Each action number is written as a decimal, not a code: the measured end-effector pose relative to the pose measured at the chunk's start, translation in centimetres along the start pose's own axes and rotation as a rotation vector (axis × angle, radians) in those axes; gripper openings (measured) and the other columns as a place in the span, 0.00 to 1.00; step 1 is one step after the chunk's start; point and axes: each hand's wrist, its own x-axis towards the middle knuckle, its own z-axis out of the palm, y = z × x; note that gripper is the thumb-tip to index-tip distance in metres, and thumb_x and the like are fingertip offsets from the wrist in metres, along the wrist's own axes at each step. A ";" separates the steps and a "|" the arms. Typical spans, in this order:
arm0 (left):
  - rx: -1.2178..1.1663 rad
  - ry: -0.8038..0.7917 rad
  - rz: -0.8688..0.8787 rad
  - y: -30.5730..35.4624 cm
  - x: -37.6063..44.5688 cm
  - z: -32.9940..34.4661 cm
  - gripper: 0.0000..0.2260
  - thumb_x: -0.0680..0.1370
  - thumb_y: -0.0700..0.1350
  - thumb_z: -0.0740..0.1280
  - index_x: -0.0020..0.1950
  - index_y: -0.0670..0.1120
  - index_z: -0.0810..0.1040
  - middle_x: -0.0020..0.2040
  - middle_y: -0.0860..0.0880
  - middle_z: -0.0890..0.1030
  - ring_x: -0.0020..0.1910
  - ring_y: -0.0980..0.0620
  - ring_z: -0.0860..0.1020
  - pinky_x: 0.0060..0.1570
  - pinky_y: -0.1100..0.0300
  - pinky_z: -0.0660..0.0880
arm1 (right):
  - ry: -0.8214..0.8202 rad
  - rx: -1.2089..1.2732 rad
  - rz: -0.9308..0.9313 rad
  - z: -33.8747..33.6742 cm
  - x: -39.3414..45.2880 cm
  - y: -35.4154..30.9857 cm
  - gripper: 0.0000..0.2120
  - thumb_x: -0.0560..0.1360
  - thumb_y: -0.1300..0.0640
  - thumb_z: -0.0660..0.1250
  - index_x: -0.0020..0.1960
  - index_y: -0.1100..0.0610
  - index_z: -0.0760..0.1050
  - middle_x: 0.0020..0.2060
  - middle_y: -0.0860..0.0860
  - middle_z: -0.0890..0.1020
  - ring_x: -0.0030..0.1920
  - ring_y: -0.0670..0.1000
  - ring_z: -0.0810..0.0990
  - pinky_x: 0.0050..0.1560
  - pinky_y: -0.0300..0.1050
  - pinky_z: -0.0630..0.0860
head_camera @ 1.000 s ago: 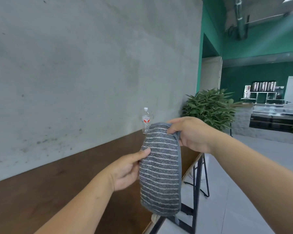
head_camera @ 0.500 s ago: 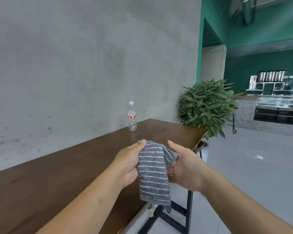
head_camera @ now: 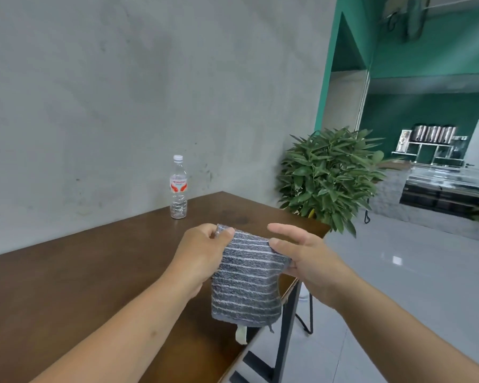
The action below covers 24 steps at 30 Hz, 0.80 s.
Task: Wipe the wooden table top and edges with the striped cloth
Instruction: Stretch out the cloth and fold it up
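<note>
Striped cloth point(head_camera: 246, 280) held at lower centre above wooden table point(head_camera: 94, 272), long axis vertical; top corners pinched by left hand point(head_camera: 202, 252) and right hand point(head_camera: 307, 258).

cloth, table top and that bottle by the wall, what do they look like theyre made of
Striped cloth: looks like soft terry or microfibre, grey with white stripes; fuzzy nap, drapes limply.
Table top: dark brown wood or wood veneer, smooth satin finish with faint grain; which one cannot be told.
Bottle: clear thin plastic, ribbed lower body, white cap, printed label.
</note>
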 end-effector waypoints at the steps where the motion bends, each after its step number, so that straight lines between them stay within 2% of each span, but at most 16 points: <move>1: -0.006 0.022 0.011 0.2 1.2 0.5 0.11 0.79 0.53 0.65 0.51 0.46 0.79 0.47 0.49 0.83 0.44 0.55 0.80 0.39 0.62 0.71 | -0.001 -0.008 -0.008 -0.5 1.2 -0.2 0.12 0.80 0.60 0.65 0.62 0.50 0.77 0.51 0.54 0.86 0.51 0.54 0.84 0.58 0.50 0.79; 3: -0.022 0.052 0.007 0.7 3.3 1.6 0.10 0.78 0.53 0.66 0.56 0.50 0.75 0.49 0.53 0.80 0.44 0.59 0.78 0.35 0.66 0.68 | -0.002 -0.012 -0.015 -1.8 3.7 -0.3 0.10 0.80 0.61 0.65 0.58 0.52 0.79 0.51 0.57 0.85 0.49 0.53 0.83 0.59 0.53 0.79; 6: -0.001 0.014 0.028 0.8 6.1 3.1 0.14 0.78 0.53 0.66 0.63 0.54 0.73 0.54 0.53 0.79 0.48 0.58 0.77 0.37 0.68 0.68 | 0.018 -0.020 -0.013 -3.8 7.0 0.0 0.08 0.80 0.60 0.65 0.54 0.54 0.82 0.50 0.58 0.85 0.51 0.56 0.84 0.60 0.56 0.78; 11: 0.093 -0.166 0.121 1.1 9.2 4.1 0.11 0.75 0.49 0.71 0.57 0.54 0.79 0.45 0.53 0.85 0.43 0.62 0.82 0.36 0.76 0.71 | -0.017 -0.021 -0.003 -6.6 11.5 0.7 0.09 0.80 0.58 0.65 0.54 0.56 0.83 0.49 0.54 0.86 0.55 0.55 0.83 0.62 0.56 0.77; 13: 0.210 -0.207 0.145 1.1 10.5 4.6 0.13 0.73 0.47 0.74 0.56 0.55 0.79 0.44 0.55 0.84 0.42 0.63 0.82 0.37 0.75 0.72 | -0.067 -0.047 -0.014 -7.8 13.5 0.9 0.08 0.78 0.58 0.67 0.55 0.55 0.82 0.50 0.53 0.86 0.54 0.54 0.84 0.62 0.55 0.77; 17: 0.472 -0.059 0.238 0.7 12.7 6.3 0.08 0.73 0.48 0.74 0.50 0.57 0.80 0.43 0.60 0.82 0.43 0.62 0.79 0.43 0.69 0.74 | -0.256 -0.207 -0.061 -9.7 17.3 1.4 0.18 0.71 0.61 0.75 0.60 0.53 0.79 0.51 0.51 0.85 0.54 0.51 0.84 0.62 0.49 0.77; 20: 0.519 0.043 0.291 0.1 14.4 7.7 0.02 0.73 0.48 0.72 0.43 0.56 0.80 0.37 0.59 0.79 0.35 0.61 0.76 0.39 0.64 0.72 | -0.298 -0.364 -0.126 -10.4 20.5 1.9 0.22 0.70 0.63 0.77 0.62 0.50 0.78 0.49 0.50 0.86 0.51 0.50 0.84 0.56 0.42 0.79; 24: 0.610 0.150 0.261 0.0 17.1 9.4 0.02 0.74 0.52 0.71 0.42 0.58 0.80 0.45 0.57 0.74 0.42 0.61 0.73 0.41 0.68 0.67 | -0.350 -0.487 -0.233 -11.3 25.5 3.0 0.17 0.73 0.57 0.75 0.57 0.43 0.76 0.47 0.47 0.84 0.49 0.49 0.83 0.55 0.50 0.80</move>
